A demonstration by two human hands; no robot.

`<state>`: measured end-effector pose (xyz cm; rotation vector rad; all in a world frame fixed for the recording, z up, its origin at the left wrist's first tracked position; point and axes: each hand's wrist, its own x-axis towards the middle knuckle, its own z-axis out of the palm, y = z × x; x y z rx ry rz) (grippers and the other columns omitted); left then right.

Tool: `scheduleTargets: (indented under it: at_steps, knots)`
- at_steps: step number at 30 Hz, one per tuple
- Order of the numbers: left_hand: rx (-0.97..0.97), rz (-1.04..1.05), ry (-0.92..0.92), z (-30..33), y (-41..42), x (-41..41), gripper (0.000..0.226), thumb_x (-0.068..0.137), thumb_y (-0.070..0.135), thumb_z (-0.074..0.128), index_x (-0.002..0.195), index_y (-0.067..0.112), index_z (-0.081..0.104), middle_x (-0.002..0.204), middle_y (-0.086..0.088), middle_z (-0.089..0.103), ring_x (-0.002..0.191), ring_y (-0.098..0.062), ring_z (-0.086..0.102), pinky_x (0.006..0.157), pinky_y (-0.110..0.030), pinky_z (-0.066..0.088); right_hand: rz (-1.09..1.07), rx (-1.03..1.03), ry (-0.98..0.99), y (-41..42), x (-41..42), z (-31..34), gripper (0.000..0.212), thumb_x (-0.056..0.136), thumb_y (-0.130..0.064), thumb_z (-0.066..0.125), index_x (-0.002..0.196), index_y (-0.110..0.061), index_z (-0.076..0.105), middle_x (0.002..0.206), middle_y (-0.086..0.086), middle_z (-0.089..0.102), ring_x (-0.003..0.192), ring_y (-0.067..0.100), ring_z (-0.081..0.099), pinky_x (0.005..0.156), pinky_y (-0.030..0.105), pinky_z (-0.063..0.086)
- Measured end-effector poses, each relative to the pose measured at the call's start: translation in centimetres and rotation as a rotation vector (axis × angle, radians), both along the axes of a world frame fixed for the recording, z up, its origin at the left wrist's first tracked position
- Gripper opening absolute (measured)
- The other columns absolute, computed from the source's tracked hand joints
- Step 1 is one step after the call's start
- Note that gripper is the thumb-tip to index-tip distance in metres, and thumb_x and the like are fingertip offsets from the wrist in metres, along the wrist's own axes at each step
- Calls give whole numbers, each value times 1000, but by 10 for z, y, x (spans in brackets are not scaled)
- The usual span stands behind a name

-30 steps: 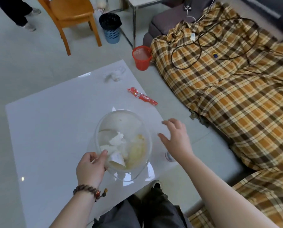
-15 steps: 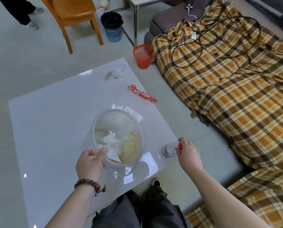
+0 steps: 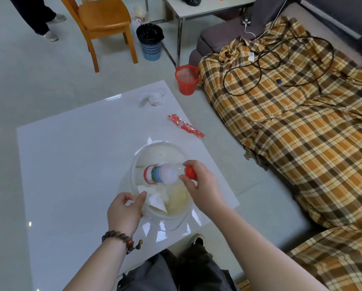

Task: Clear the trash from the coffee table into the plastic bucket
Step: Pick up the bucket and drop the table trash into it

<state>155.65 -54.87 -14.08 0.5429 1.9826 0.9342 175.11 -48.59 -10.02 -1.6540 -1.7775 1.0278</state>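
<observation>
Holding a plastic bottle by its red cap, the right hand has it lying sideways right over the mouth of the clear plastic bucket. Bottle's got a red-trimmed label with a blue-green band, but the print's too blurry to read. Fingers are closed around the cap end, forearm coming in from 5 o'clock. Left hand pinches the bucket's near rim at 7 o'clock, thumb inside, beaded bracelet on the wrist. Inside the bucket: crumpled white paper and something yellowish. Bucket sits near the table's front right corner. Still on the table: a red wrapper at 1 o'clock from the bucket, writing unreadable, and a wadded tissue at 12 near the far edge.
</observation>
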Motion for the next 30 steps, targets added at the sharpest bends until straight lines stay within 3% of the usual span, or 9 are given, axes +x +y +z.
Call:
scheduleTargets:
  at_steps: [4,9,12,14,17,22,26,30]
  knots:
    - [1,-64,-7,6,-3,8,29,84,27,77,83,3,61,80,0,67,72,-29,72,79,-52,61,77,-88,-50,9,-28,-14,30,92,-26,58,121,-20,52,119,-1,58,98,16,56,90,32,46]
    - [-24,-51,-30,7,-6,-3,29,84,28,77,83,4,62,95,-6,69,69,-23,73,78,-49,62,92,-114,-113,23,-33,-23,46,90,-27,60,133,-23,44,130,-2,51,102,12,51,87,22,39]
    - [-23,-1,-61,6,-4,-17,30,84,27,77,85,0,63,109,-14,68,61,-14,72,72,-42,64,151,-82,-174,29,-32,-22,58,88,-30,63,139,-25,38,145,-3,40,119,15,46,102,32,40]
    - [-16,38,-70,6,-1,-27,30,85,26,77,84,-1,63,115,-18,66,71,-19,72,64,-34,63,150,-76,-197,33,-29,-19,60,88,-32,63,141,-25,36,151,-3,34,135,17,34,111,36,34]
    - [-1,85,-71,9,6,-37,31,85,26,77,81,-1,62,112,-20,66,80,-23,70,57,-26,60,142,-61,-214,37,-21,-15,60,89,-33,62,141,-26,35,153,-2,31,141,16,26,112,31,26]
    - [30,256,-104,21,19,-33,31,87,24,75,81,-2,59,95,-19,68,85,-30,71,75,-40,62,138,-59,-210,48,12,-12,64,88,-36,63,144,-25,32,155,-2,28,142,17,25,114,34,28]
    - [80,444,-112,24,23,-13,25,89,22,72,89,2,58,90,-15,65,77,-27,69,54,-23,61,158,-76,-232,69,59,-22,67,88,-36,62,145,-25,29,155,-3,28,141,17,27,115,36,30]
    - [132,636,-138,9,32,22,37,91,26,68,108,-5,58,96,-16,66,81,-26,70,51,-17,58,226,-103,-263,105,129,-42,67,88,-40,61,145,-27,27,155,-4,27,141,17,27,113,35,30]
